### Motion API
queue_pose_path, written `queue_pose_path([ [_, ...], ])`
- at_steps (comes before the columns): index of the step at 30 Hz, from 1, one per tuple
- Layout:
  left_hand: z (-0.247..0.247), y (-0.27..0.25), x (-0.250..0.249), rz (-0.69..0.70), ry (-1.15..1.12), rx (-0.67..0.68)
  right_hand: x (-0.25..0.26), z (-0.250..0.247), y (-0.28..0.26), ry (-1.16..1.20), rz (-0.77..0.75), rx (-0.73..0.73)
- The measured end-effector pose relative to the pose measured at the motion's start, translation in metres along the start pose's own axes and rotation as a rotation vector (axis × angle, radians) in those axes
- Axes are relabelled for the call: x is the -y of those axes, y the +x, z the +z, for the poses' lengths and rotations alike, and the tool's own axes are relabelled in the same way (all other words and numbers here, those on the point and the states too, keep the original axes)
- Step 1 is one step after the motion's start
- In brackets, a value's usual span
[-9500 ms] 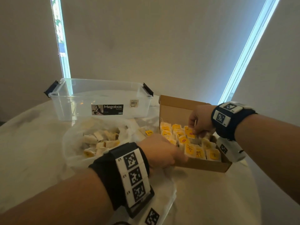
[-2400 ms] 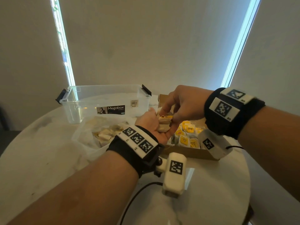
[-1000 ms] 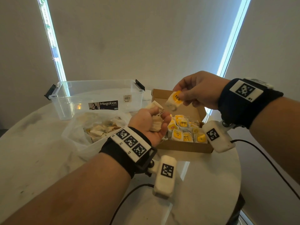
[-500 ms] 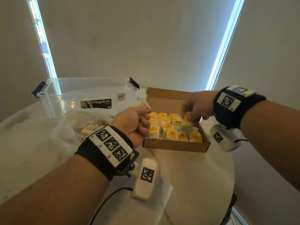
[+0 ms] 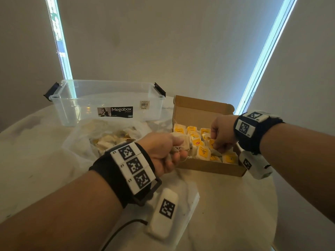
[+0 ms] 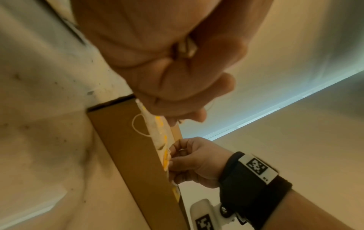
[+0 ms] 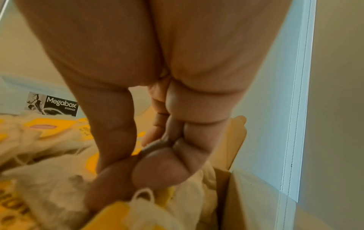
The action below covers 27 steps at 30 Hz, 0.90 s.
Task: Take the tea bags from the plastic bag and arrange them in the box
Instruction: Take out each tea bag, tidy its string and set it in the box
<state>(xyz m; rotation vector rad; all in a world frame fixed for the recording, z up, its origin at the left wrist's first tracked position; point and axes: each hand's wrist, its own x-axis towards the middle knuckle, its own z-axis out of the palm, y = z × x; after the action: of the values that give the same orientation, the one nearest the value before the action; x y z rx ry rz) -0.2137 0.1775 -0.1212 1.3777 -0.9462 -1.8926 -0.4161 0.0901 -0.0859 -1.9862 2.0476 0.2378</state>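
The open cardboard box (image 5: 208, 168) sits right of centre, with rows of yellow-tagged tea bags (image 5: 201, 153) standing in it. My right hand (image 5: 215, 144) reaches down into the box's right half, thumb and fingers pinching a tea bag (image 7: 49, 194) among the others. The right wrist view shows the fingertips (image 7: 157, 168) pressed together low in the box. My left hand (image 5: 178, 151) hovers at the box's near left corner and grips a small bunch of beige tea bags (image 5: 182, 142) with loose strings. The crumpled clear plastic bag (image 5: 79, 142) lies to the left and holds several more tea bags (image 5: 108, 139).
A clear Megabox tub (image 5: 108, 104) with black latches stands behind the plastic bag. Everything rests on a round pale marble table (image 5: 226, 205) whose edge curves close to the box on the right. A black cable (image 5: 123, 230) trails from my left wrist.
My right hand has come down from above the box into it with its tea bag. My left hand, still gripping its bunch, has shifted closer to the box's near left corner.
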Motion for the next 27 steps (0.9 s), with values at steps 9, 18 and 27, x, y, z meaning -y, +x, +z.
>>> queue_pose_path([
  [9, 0.016, -0.007, 0.001, 0.01, -0.197, 0.202, 0.014, -0.035, -0.042, 0.274, -0.058, -0.263],
  [18, 0.016, -0.014, 0.0, 0.006, -0.418, 0.428, 0.026, -0.032, -0.083, 0.458, -0.536, -0.045],
  [27, 0.018, -0.019, -0.002, -0.033, -0.267, 0.292, 0.003, -0.043, -0.08, 0.403, -0.406, -0.179],
])
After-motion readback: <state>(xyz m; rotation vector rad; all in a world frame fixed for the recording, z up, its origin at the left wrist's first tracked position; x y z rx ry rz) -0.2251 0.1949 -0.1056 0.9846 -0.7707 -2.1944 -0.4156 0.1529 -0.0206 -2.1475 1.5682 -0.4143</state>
